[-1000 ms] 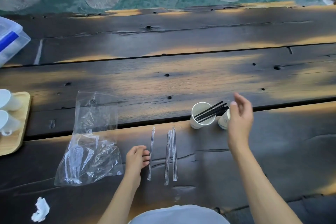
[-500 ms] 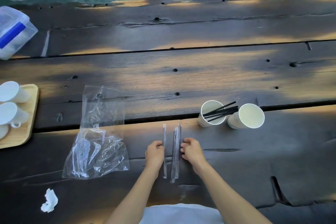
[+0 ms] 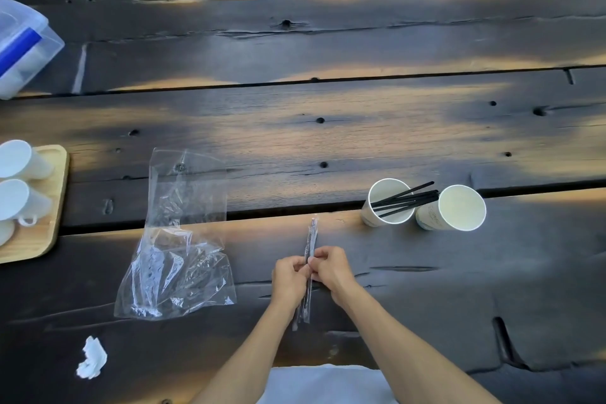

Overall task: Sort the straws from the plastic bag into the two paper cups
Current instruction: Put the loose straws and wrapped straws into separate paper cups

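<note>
Several straws in clear wrappers (image 3: 311,236) lie bunched together lengthwise on the dark wooden table. My left hand (image 3: 288,279) and my right hand (image 3: 329,267) pinch the bunch from either side near its middle. Two white paper cups stand to the right: the left cup (image 3: 385,207) holds several black straws (image 3: 408,198) leaning right, and the right cup (image 3: 454,208) looks empty. The crumpled clear plastic bag (image 3: 178,246) lies flat to the left of my hands.
A wooden tray (image 3: 42,223) with white mugs sits at the left edge. A clear plastic box with a blue stripe (image 3: 23,46) is at the far left. A crumpled white paper scrap (image 3: 91,358) lies near the front left.
My right hand came back from the cups to the wrapped straws. Both hands pushed the spread straws together into one bunch and now pinch it.
</note>
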The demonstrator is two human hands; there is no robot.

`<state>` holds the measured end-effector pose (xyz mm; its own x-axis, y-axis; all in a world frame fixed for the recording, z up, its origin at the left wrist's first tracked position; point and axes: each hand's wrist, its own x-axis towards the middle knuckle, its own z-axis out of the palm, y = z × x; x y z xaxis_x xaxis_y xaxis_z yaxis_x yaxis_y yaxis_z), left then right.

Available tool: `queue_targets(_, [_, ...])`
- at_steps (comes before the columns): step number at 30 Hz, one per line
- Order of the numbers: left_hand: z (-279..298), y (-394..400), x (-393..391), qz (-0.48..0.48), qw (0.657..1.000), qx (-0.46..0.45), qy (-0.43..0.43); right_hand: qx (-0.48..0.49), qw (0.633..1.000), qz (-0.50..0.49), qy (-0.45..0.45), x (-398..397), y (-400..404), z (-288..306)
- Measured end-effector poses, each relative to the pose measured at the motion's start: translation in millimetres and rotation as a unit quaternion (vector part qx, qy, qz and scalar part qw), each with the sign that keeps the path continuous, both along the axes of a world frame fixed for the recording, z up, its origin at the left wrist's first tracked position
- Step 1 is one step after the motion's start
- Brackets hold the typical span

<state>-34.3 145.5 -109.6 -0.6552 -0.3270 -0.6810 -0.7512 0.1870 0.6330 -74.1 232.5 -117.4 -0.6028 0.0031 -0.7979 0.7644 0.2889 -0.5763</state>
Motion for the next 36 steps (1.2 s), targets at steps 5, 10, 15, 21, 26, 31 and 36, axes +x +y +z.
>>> queue_targets(5, [4.9, 2.0, 7.9, 0.012, 0.994, 0.103, 0.021, -0.032, 0.999, 0.0, 0.013, 5.1, 9.2, 9.2])
queue_targets(10, [9.0, 3.9, 19.7, -0.034, 0.979, 0.199, 0.023, -0.147, 0.988, -0.04, 0.002, 7.6, 39.0, 22.9])
queue_targets(15, [10.4, 11.4, 18.0, -0.068, 0.953, 0.295, -0.02, -0.261, 0.963, -0.061, 0.02, 21.8, 82.1, 37.1])
queue_targets(21, [16.7, 47.2, 6.5, -0.135, 0.942, 0.305, -0.04, -0.225, 0.964, -0.124, 0.071, 39.5, 129.9, 52.2])
queue_targets(26, [11.3, 80.4, -5.2, -0.177, 0.981, 0.069, 0.049, -0.153, 0.946, -0.263, 0.112, 39.8, 167.8, 71.6])
queue_targets(31, [-7.7, 76.2, -8.9, -0.403, 0.874, -0.261, 0.077, -0.083, 0.901, -0.358, 0.231, 23.6, 210.7, 106.8])
queue_targets(36, [-20.2, 83.5, -18.5, -0.474, 0.831, -0.291, -0.003, -0.042, 0.84, -0.406, 0.357, -6.6, 240.6, 142.1])
